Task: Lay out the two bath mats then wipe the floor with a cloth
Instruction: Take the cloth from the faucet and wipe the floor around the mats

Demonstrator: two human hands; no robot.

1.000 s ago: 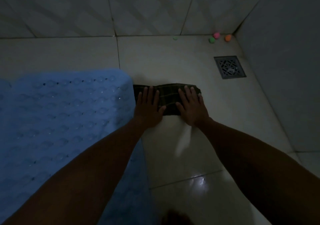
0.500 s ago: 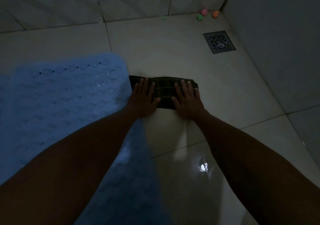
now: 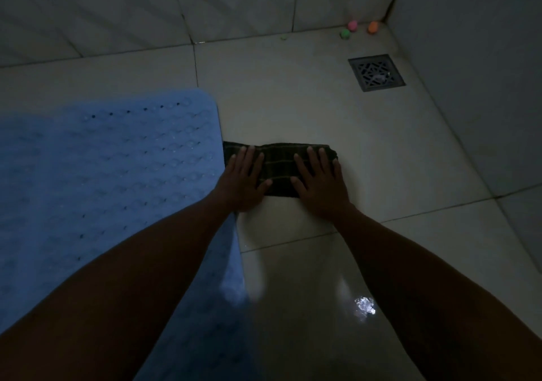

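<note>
A blue bath mat (image 3: 102, 175) with rows of small holes lies flat on the tiled floor at the left. Its right edge touches a dark folded checked cloth (image 3: 281, 169) that lies on the floor tile. My left hand (image 3: 242, 181) presses flat on the cloth's left end, right beside the mat. My right hand (image 3: 321, 184) presses flat on its right end. Both hands have their fingers spread. I see only one mat; the room is dim.
A square metal floor drain (image 3: 377, 72) sits at the back right near the corner. Small pink (image 3: 352, 25), green (image 3: 345, 33) and orange (image 3: 372, 27) objects lie against the back wall. Tiled walls close the back and right sides. A bright reflection (image 3: 364, 305) shows on the floor.
Both hands have drawn the cloth along the mat's edge toward me, away from the drain and back wall. The mat has stayed in place.
</note>
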